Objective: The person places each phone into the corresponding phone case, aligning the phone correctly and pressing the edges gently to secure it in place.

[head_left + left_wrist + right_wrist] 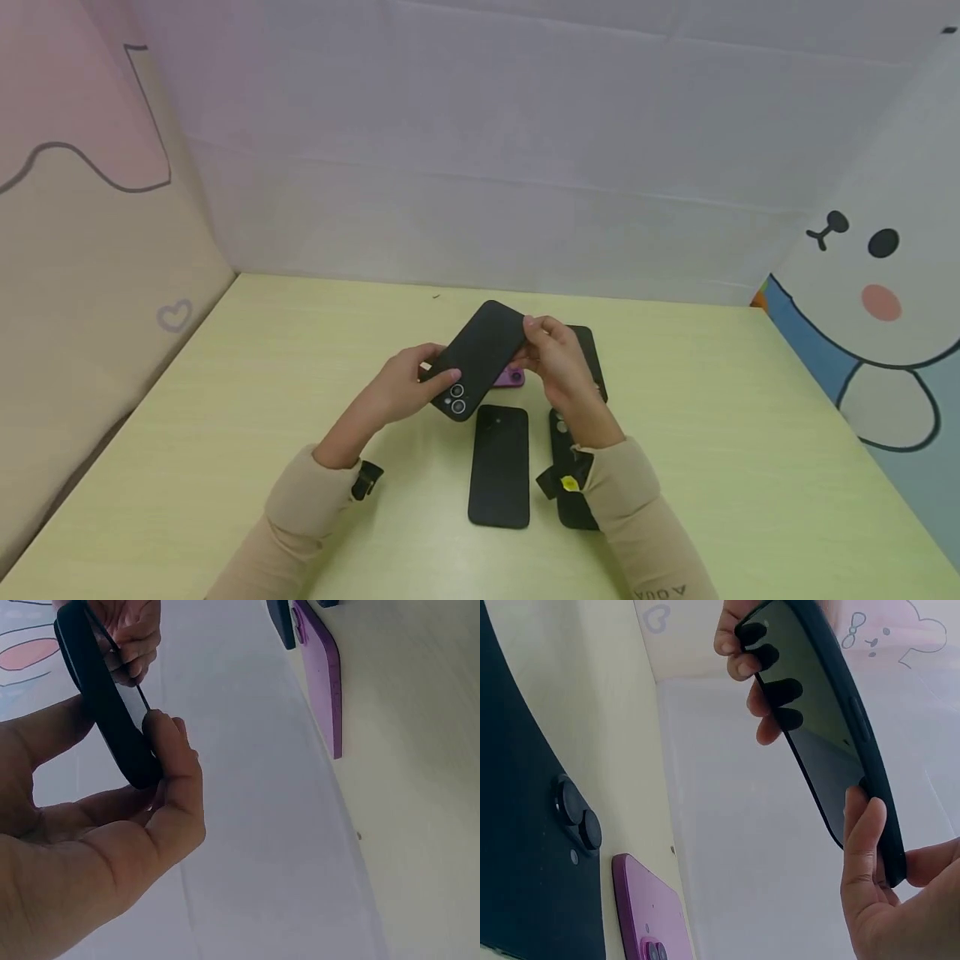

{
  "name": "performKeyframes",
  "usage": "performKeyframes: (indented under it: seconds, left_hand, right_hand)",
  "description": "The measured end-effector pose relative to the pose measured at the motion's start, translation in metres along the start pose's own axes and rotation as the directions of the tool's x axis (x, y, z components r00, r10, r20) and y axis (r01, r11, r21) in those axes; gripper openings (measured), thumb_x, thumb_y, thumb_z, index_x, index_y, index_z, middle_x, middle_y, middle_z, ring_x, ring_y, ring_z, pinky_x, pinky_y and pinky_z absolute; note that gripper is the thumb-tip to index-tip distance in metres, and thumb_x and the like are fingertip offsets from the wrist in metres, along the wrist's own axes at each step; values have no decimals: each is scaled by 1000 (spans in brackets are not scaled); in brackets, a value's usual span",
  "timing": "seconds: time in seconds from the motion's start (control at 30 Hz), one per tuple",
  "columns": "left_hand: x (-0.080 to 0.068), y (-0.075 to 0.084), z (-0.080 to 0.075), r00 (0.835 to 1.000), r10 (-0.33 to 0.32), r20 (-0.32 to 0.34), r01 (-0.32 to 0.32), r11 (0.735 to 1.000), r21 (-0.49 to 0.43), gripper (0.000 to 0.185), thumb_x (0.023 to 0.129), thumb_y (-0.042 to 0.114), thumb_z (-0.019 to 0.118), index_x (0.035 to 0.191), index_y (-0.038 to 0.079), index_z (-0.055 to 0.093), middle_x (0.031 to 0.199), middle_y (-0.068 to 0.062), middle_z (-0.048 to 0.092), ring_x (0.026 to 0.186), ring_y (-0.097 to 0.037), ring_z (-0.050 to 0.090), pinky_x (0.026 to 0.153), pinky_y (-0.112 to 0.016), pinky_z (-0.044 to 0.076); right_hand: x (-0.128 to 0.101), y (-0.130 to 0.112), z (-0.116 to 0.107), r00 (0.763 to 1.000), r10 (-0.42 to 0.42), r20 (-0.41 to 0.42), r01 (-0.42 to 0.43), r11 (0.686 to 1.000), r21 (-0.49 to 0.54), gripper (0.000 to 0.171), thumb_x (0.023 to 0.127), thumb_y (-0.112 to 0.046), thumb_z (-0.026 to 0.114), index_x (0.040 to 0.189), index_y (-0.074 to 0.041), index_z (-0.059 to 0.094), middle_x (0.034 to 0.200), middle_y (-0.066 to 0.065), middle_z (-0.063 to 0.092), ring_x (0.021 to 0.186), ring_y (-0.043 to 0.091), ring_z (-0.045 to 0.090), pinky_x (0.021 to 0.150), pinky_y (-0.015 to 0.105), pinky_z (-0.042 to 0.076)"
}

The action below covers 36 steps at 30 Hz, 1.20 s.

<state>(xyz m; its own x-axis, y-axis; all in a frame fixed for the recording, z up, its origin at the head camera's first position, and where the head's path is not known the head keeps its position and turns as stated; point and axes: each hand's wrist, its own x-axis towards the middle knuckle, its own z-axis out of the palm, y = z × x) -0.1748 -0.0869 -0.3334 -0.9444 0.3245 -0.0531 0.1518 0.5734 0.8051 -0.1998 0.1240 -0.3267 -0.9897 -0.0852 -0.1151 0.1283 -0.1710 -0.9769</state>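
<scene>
Both hands are holding one black phone (480, 358) up off the table (225, 417), tilted, back side up, camera lenses at the near-left end.

Left hand (401, 390) is gripping the lens end: thumb on the edge, fingers curled under. In the left wrist view the thumb (176, 772) is pressing on the phone's rim (105, 697); the right hand's fingers (131, 637) are showing at the far end.

Right hand (558, 358) is clamping the far end, fingertips wrapping over the top edge. In the right wrist view the dark screen (817, 735) is facing down, with the left hand's fingers (750, 667) curling onto it from the other side and the right thumb (862, 847) sitting on the near edge.

Under the held phone, a purple phone (510, 377) is lying flat on the table, mostly hidden. A second black phone (499, 467) is lying flat, back up, just in front of it. A third black one (570, 475) is lying beside that, partly under the right forearm. A fourth dark one (588, 350) is peeking out behind the right hand.

Both arms are wearing beige sleeves (307, 508).
</scene>
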Motion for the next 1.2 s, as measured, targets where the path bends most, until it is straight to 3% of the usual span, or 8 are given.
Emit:
performKeyframes:
  seconds: [0.13,0.37,0.57,0.7,0.83,1.0,1.2]
  left_hand:
    - [0,2,4,999,12,-35,-11,999,43,50,87,28,62,126,0,48,108,-14,59,88,-20,61,69,-30,50]
    - [-4,10,11,997,5,-71,4,992,126,72,81,36,68,135,-1,38,120,-17,49,101,-27,51,85,-41,46]
    - [-6,13,16,996,-19,-83,30,990,135,84,77,38,71,139,-2,30,121,-18,42,100,-26,49,87,-41,45]
    - [-8,14,20,994,-20,-108,41,981,188,90,76,39,72,139,-4,27,126,-21,40,106,-30,48,89,-42,45]
    - [-10,17,23,987,-33,-156,77,955,286,92,71,44,75,136,-5,32,121,-21,45,108,-34,47,87,-43,45]
    - [-12,20,26,978,-39,-205,115,920,374,88,67,47,77,126,-7,43,107,-19,52,99,-34,51,82,-41,47]
    - [-11,21,26,971,-42,-236,129,921,367,74,64,43,80,110,-7,53,91,-14,57,79,-26,55,67,-36,49]
  right_hand:
    - [0,2,2,1000,-7,-3,7,1000,-25,19,98,-18,41,85,-6,48,66,0,58,57,13,59,59,25,51]
    - [1,6,4,1000,-18,8,18,998,-62,20,98,-18,42,84,-5,49,65,0,59,58,12,59,61,27,52]
    - [2,8,6,1000,-9,-1,9,998,-69,20,98,-18,43,85,-5,49,65,1,58,57,13,59,59,26,52]
    - [2,9,8,1000,-4,3,4,997,-75,19,98,-18,43,87,-3,49,66,1,58,57,13,59,60,27,52]
    - [2,9,10,1000,3,25,0,995,-98,20,98,-18,42,89,-2,49,66,0,58,57,13,59,62,28,52]
    - [2,10,11,998,22,64,-14,991,-130,18,98,-16,41,92,-1,49,62,0,61,56,13,62,67,33,54]
    - [2,11,11,993,30,111,-11,986,-165,18,98,-14,42,99,2,50,65,2,62,59,15,64,72,39,54]
